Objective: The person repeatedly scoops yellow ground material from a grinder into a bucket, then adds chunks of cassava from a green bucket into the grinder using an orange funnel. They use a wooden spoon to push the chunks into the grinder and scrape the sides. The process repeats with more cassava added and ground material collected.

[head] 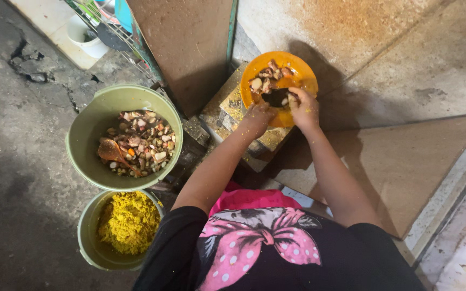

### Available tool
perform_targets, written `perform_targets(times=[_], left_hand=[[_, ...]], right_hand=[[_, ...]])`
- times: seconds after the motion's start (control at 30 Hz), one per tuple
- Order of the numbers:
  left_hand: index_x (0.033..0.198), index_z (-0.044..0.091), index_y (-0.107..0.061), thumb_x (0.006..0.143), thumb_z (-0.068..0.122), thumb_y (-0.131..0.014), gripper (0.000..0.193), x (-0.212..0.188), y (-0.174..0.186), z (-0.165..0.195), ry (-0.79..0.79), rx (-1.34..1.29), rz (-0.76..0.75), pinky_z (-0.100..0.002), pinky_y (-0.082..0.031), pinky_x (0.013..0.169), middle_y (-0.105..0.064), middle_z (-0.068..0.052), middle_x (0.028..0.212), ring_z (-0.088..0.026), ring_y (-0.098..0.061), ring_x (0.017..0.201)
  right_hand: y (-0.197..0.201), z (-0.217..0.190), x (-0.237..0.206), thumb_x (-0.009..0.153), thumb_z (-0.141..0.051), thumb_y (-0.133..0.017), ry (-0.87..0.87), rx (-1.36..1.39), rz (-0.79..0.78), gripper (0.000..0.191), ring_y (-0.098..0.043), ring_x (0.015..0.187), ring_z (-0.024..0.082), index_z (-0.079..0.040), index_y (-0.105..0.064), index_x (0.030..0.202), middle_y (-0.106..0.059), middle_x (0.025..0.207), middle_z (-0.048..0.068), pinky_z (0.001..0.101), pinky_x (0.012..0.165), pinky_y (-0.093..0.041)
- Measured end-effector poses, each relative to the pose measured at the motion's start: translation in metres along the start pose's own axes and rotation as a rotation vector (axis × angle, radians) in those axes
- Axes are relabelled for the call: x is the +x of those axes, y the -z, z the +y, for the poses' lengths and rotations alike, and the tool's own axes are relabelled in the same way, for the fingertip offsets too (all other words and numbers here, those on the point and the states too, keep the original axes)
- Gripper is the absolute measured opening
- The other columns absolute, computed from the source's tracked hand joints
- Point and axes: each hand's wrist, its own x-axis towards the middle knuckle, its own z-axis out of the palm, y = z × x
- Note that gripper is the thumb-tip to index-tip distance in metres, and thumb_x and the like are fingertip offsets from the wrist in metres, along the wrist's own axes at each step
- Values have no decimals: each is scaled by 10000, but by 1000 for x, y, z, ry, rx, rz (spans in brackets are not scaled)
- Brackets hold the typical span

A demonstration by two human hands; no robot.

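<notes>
Dark item (276, 97) under fingers (296, 100) unidentifiable

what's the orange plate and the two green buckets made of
Orange plate: likely plastic, with a uniform bright colour and soft sheen. Larger green bucket and smaller green bucket: probably plastic too, with thin moulded rims and a dull, scuffed finish.

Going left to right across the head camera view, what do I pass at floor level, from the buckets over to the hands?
Small green bucket of yellow crumbly food → large green bucket of mixed chopped scraps → left hand → orange bowl holding scraps, where the right hand grips a dark piece → tilted brown board.
</notes>
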Motion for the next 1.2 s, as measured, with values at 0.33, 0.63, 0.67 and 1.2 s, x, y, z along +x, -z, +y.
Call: perform_targets(times=[0.33, 0.63, 0.67, 1.2], left_hand=[[1271, 179, -713, 959, 174, -529, 363, 10, -4, 4, 10, 140, -82, -524, -314, 1180, -530, -188, 1476, -340, -494, 1379], [1324, 75, -671, 985, 172, -530, 380, 11, -3, 6, 30, 128, -67, -524, -325, 1194, -650, -164, 1321, -325, -550, 1326], [1321, 85, -668, 989, 203, -534, 377, 12, -1, 7, 29, 131, -101, -520, -325, 1186, -641, -164, 1332, -329, -536, 1332], [1117, 148, -775, 859, 390, -662, 372, 7, 21, 26, 30, -14, -47, -461, -369, 1111, -638, -139, 1288, -334, -509, 1298]], right_hand=[[-29, -68, 67, 618, -587, -933, 246, -149, -25, 955, -417, 1343, 503, -162, -615, 1412, -410, 1470, 345, 527, 1088, -377], [-47, -70, 60, 871, -511, -764, 351, -207, -301, 520, -466, 1347, 430, -231, -698, 1304, -570, 1449, 132, 568, 1134, -346], [-43, -68, 58, 886, -491, -769, 379, -228, -303, 502, -472, 1332, 432, -230, -698, 1309, -575, 1441, 130, 564, 1131, -355], [-17, -56, 32, 891, -167, -819, 300, -167, -289, 367, -623, 1152, 368, -134, -663, 1221, -641, 1227, 145, 481, 979, -512]])
